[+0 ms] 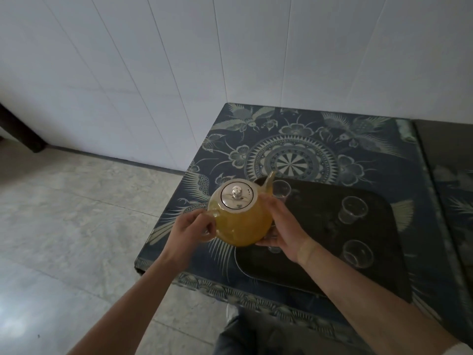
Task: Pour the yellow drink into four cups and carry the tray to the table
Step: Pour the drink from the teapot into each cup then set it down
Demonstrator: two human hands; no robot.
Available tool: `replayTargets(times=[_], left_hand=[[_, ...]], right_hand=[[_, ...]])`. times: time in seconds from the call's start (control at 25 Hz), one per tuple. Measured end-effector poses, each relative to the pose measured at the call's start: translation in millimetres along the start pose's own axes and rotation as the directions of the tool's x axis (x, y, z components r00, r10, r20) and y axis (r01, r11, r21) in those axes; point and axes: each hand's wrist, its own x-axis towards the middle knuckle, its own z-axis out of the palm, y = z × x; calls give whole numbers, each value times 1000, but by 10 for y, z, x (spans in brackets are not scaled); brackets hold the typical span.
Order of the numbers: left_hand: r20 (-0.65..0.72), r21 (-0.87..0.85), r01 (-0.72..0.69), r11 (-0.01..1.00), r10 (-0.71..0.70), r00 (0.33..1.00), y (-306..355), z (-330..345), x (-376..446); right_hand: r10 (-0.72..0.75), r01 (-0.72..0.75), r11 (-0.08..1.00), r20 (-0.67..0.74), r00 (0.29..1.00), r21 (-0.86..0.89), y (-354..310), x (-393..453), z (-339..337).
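A glass teapot full of yellow drink, with a metal lid, hangs above the left edge of a dark tray. My left hand grips its handle. My right hand cups its right side and bottom. The spout points away, beside a clear plastic cup. Two more clear cups stand on the tray's right part, and both look empty. Part of another cup shows under my right hand.
The tray lies on a low table with a blue patterned cloth, set against a white tiled wall. Grey floor tiles spread to the left. My trouser leg is close to the table's front edge.
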Motion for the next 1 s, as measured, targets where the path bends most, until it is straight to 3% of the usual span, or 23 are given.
replayTargets(times=[0.28, 1.0], left_hand=[[9, -22, 2, 1000, -2, 1000, -215, -31, -261], [202, 159, 77, 984, -108, 973, -604, -307, -210]], right_hand=[[28, -30, 999, -63, 998, -33, 328, -194, 35], [135, -99, 971, -158, 978, 218, 1030, -156, 259]])
